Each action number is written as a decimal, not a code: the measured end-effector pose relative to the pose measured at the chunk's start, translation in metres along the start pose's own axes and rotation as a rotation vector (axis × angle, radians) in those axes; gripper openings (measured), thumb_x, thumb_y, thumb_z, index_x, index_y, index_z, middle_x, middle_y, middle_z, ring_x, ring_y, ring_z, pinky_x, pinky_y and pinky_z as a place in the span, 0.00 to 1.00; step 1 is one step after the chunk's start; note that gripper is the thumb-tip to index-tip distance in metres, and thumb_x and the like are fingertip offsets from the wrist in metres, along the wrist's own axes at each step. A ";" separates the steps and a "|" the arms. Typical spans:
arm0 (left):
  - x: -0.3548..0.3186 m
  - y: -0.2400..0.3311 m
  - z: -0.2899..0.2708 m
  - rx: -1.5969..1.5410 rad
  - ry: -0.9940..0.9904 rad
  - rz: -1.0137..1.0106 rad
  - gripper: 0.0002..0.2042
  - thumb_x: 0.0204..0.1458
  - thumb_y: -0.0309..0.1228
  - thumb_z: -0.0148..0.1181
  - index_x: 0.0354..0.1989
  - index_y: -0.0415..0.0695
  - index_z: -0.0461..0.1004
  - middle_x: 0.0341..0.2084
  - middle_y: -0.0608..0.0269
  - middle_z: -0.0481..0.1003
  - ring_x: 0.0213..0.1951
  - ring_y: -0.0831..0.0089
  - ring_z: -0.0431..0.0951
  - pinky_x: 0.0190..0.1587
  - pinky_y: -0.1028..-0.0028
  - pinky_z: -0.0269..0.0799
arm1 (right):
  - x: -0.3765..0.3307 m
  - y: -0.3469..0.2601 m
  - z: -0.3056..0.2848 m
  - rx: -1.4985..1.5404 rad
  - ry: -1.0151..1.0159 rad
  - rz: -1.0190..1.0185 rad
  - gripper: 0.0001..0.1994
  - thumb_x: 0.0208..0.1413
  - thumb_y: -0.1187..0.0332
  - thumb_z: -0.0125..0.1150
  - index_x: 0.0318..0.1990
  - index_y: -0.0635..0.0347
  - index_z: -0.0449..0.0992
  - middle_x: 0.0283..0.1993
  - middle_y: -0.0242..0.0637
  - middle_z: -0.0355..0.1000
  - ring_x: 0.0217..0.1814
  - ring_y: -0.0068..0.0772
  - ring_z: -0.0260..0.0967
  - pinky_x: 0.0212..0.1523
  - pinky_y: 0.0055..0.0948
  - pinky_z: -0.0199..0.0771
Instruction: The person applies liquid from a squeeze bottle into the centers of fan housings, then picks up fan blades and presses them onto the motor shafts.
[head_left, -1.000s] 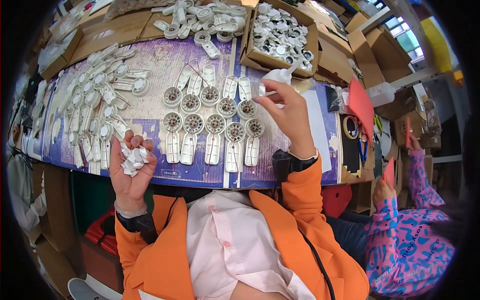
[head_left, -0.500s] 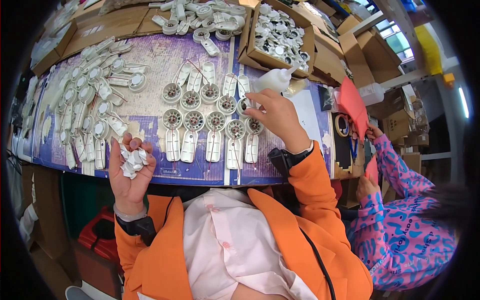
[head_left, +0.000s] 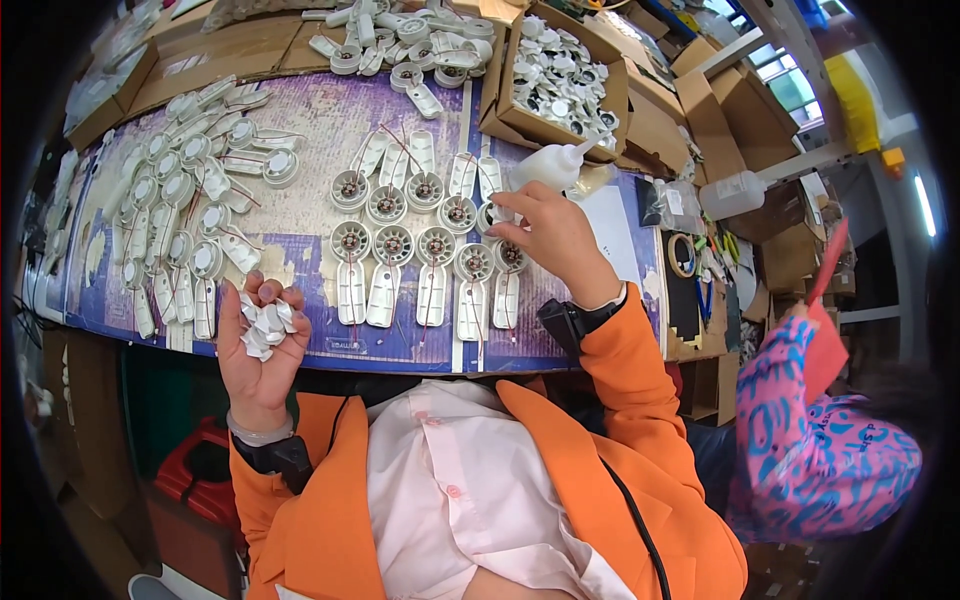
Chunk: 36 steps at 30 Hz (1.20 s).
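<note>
While cupped palm-up at the near table edge: left hand [head_left: 258,340], fingers curled narrowly around a heap of small white plastic pieces [head_left: 265,325].
Just beyond, mid-table: right hand [head_left: 550,235], fingers pinched closed over the right end of the rows; what sits between the fingertips cannot be told.
Thing being worked: two rows of white paddle-shaped housings [head_left: 420,255] with round toothed centres, lying side by side on the purple-patterned table cover [head_left: 300,120], touching or nearly touching.
Doing it well, as a judgement: keep the palm level so no small piece rolls off; seat one piece squarely on each round centre; work along the row in order; keep the wrist clear of the thin red wires [head_left: 400,150].
Left of the rows: a denser cluster of finished-looking white housings [head_left: 185,215], overlapping.
Just past the right hand: a white squeeze bottle [head_left: 550,165] with a tapered nozzle, lying tilted, with no label showing.
Right table edge: a roll of tape [head_left: 684,255] and a second pale bottle [head_left: 735,193], plain.
Far side: an open brown cardboard box [head_left: 600,95] full of small white parts; flat brown cartons [head_left: 200,60] left of it; more loose housings [head_left: 400,45] between.
Far right: another person's patterned pink-and-blue sleeve [head_left: 790,400], holding a flat red sheet [head_left: 825,320].
</note>
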<state>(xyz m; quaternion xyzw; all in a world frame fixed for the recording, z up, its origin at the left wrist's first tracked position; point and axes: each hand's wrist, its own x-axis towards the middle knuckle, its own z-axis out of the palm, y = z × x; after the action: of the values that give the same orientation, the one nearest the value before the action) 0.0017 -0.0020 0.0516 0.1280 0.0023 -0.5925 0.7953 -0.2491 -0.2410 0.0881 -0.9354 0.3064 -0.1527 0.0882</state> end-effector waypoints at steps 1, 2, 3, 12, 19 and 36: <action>0.000 0.000 0.000 0.001 -0.001 -0.001 0.14 0.59 0.41 0.45 0.42 0.44 0.67 0.31 0.68 0.67 0.41 0.71 0.65 0.38 0.69 0.69 | -0.001 0.000 0.000 -0.010 -0.001 0.002 0.16 0.41 0.61 0.67 0.40 0.52 0.77 0.30 0.35 0.68 0.28 0.37 0.69 0.29 0.31 0.69; 0.000 0.000 -0.001 0.002 -0.001 -0.002 0.14 0.59 0.41 0.45 0.42 0.44 0.67 0.31 0.68 0.67 0.41 0.71 0.65 0.38 0.69 0.69 | -0.001 0.000 0.000 -0.020 -0.003 0.003 0.16 0.41 0.61 0.67 0.40 0.52 0.77 0.30 0.35 0.68 0.28 0.37 0.69 0.29 0.31 0.69; 0.000 0.000 -0.001 0.004 -0.001 -0.002 0.14 0.59 0.41 0.45 0.42 0.44 0.67 0.31 0.68 0.67 0.41 0.71 0.65 0.38 0.69 0.69 | -0.001 0.000 0.000 -0.019 -0.002 0.005 0.16 0.41 0.61 0.67 0.40 0.52 0.77 0.30 0.35 0.68 0.28 0.37 0.69 0.29 0.31 0.69; 0.002 -0.002 -0.004 0.010 0.017 -0.003 0.13 0.58 0.41 0.46 0.42 0.44 0.67 0.32 0.67 0.67 0.41 0.69 0.66 0.39 0.69 0.70 | -0.003 0.001 0.001 0.006 0.035 -0.012 0.15 0.42 0.61 0.66 0.40 0.51 0.77 0.31 0.33 0.68 0.29 0.37 0.69 0.29 0.31 0.69; 0.003 -0.002 -0.003 0.008 0.005 -0.006 0.13 0.58 0.41 0.47 0.43 0.45 0.67 0.32 0.65 0.68 0.41 0.68 0.67 0.39 0.67 0.71 | -0.004 -0.001 0.001 -0.056 0.052 -0.040 0.15 0.41 0.61 0.67 0.39 0.50 0.77 0.32 0.32 0.69 0.29 0.35 0.69 0.29 0.29 0.69; 0.005 -0.007 0.000 0.030 0.019 -0.013 0.13 0.58 0.41 0.47 0.41 0.45 0.67 0.32 0.66 0.68 0.41 0.69 0.66 0.39 0.67 0.70 | -0.018 0.008 -0.004 0.022 0.187 -0.132 0.23 0.39 0.59 0.68 0.44 0.57 0.74 0.42 0.37 0.70 0.43 0.40 0.67 0.41 0.32 0.69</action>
<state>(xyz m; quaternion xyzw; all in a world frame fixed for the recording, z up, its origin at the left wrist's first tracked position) -0.0030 -0.0087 0.0493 0.1456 0.0017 -0.5965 0.7893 -0.2681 -0.2370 0.0853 -0.9342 0.2491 -0.2484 0.0590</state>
